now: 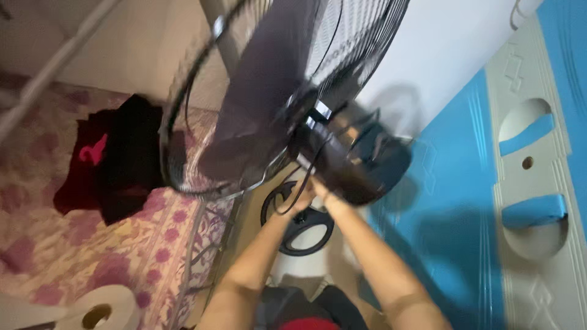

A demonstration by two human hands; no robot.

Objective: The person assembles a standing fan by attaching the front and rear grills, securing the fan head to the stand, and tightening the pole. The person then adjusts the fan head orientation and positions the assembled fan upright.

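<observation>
Seen from above, blurred by motion, 2 bare forearms reach up to a black standing fan. At the far left, a bed (122, 244) with a pink flowered cover carries a heap of dark clothes (116, 159) near its upper edge and a white roll of tissue (101, 311) at its lower corner. Right of the bed, the fan (275, 91) fills the middle, its round wire cage and dark blades tilted toward the bed. The left hand (299, 198) and the right hand (323, 190) meet just under the motor housing (354, 165) behind the cage, fingers seemingly closed around the neck there, though blur hides the exact grip. Below them the round fan base (306, 229) rests on the floor. At the right stands a blue and cream door (526, 183). The cage looks fully assembled; the work appears mid-adjustment.
</observation>
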